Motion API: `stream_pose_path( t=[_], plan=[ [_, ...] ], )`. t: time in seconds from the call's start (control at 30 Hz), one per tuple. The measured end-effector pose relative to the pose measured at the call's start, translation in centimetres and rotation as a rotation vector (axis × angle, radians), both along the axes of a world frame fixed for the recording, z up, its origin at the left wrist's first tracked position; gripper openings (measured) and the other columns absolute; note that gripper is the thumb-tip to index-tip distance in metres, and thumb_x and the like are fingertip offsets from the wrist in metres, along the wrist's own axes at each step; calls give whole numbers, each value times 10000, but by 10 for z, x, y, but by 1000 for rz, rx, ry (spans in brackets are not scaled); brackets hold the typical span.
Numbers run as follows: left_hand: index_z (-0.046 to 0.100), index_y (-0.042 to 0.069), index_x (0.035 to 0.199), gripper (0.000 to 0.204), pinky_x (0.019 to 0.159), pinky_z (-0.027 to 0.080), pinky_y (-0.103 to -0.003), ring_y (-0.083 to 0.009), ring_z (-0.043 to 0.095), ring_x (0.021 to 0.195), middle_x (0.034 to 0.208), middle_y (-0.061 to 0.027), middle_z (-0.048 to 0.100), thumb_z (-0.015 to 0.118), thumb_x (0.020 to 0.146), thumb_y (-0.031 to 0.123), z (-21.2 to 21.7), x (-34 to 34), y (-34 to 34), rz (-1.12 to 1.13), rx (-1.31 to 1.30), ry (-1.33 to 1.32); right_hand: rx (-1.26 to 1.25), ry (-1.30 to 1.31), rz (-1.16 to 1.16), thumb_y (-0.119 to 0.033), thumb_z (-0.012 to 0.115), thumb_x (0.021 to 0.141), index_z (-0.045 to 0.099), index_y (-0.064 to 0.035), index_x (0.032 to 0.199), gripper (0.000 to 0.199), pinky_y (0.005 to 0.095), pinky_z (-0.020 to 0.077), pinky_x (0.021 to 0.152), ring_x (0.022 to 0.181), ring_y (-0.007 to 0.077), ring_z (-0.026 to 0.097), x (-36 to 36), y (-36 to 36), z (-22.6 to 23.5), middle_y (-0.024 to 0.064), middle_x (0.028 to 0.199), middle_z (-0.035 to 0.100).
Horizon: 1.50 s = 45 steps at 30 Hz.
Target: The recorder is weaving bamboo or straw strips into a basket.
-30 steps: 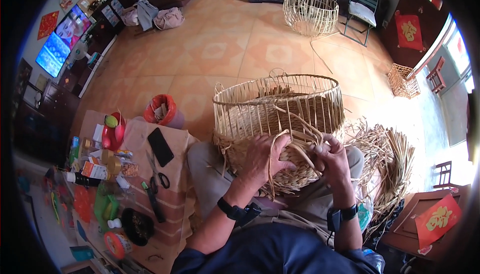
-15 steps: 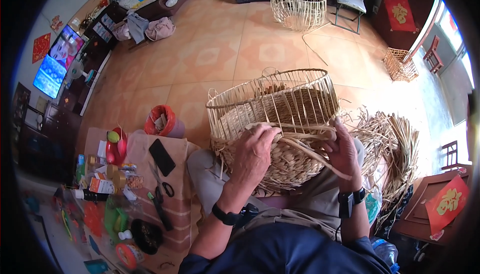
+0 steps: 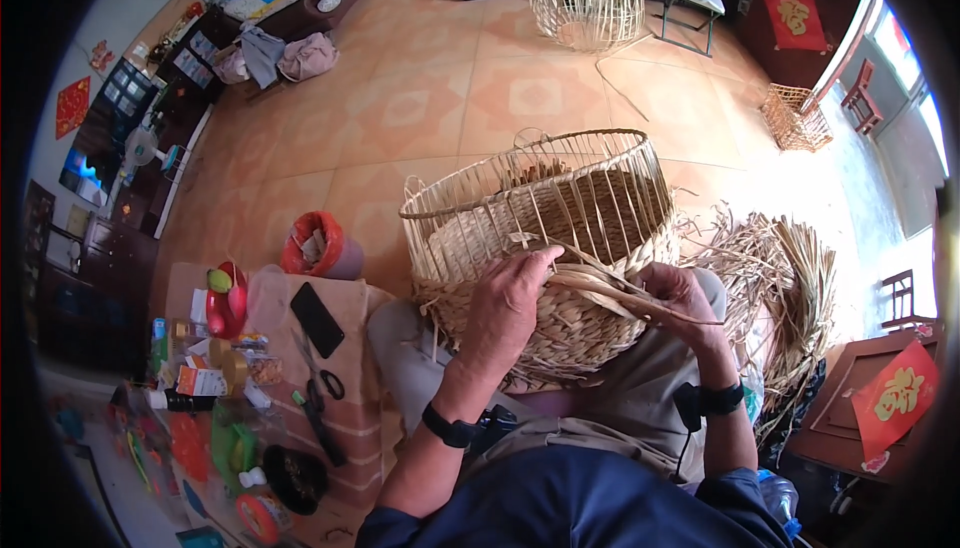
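Observation:
A partly woven basket (image 3: 570,340) rests on my lap, tilted, with bare upright stakes (image 3: 615,213) between the woven wall and its rim. Dry straw-coloured strands (image 3: 600,286) stretch across its near side. My left hand (image 3: 512,293) pinches the strands at the wall, fingers closed on them near the stakes. At the right, my right hand (image 3: 675,298) is closed round the other part of the same strands, close against the weave. How the strands pass between the stakes under my fingers is partly hidden.
A heap of dry strands (image 3: 800,288) lies at my right. On the left, a cloth-covered table (image 3: 350,313) carries a phone (image 3: 318,320), scissors (image 3: 325,378) and jars. Behind it stands a lined bin (image 3: 325,248). An openwork basket frame (image 3: 588,8) stands farther off.
My right hand has come lower and slightly left, drawing the strands flatter along the wall. My left hand stays nearly in place. The whole view has shifted slightly.

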State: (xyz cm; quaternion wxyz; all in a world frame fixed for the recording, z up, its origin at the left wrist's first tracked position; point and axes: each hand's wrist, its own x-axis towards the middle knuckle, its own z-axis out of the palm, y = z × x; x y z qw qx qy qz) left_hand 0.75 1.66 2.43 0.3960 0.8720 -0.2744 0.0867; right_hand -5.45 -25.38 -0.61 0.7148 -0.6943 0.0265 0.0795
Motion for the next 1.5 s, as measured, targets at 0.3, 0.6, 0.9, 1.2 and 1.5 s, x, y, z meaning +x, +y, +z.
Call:
stream_pose_path(
  t=[0.3, 0.6, 0.9, 1.2, 1.5],
  plan=[
    [673, 77, 1244, 225, 880, 563, -356, -270, 733, 1020, 1092, -122, 747, 551, 1056, 92, -11, -4, -3, -51, -182, 196, 802, 39, -477, -226, 584, 1065, 620, -122, 994, 131, 225, 258, 419, 424, 43, 314, -27, -57, -11, -24, 678, 571],
    [680, 82, 1262, 240, 844, 551, -347, -236, 707, 972, 1086, -123, 732, 564, 1054, 109, -24, -6, -6, 158, -94, 2, 935, -57, -744, -269, 563, 1083, 606, -159, 951, 178, 237, 273, 473, 499, 58, 320, -75, -179, -50, -64, 643, 446],
    [632, -4, 1248, 234, 884, 522, -336, -196, 651, 940, 1026, -106, 696, 549, 1080, 135, -38, -5, -7, 175, -125, 30, -34, 345, -946, -286, 664, 992, 633, -45, 974, 244, 250, 409, 453, 507, 98, 512, -205, -235, -239, 46, 761, 676],
    [625, -18, 1217, 215, 876, 526, -338, -211, 665, 937, 1026, -121, 696, 541, 1077, 124, -37, -7, -10, 200, -50, -68, -936, 601, -367, -187, 694, 862, 606, -15, 1327, 503, 514, 563, 872, 996, 483, 683, -231, -140, -435, 269, 1076, 712],
    [650, 15, 1200, 197, 842, 545, -347, -231, 703, 920, 1012, -122, 726, 551, 1064, 118, -33, -13, 6, 285, 44, -173, -914, 488, -234, -36, 450, 944, 540, -4, 1315, 383, 563, 543, 916, 1090, 499, 660, -206, -121, -481, 314, 1145, 681]
  ],
)
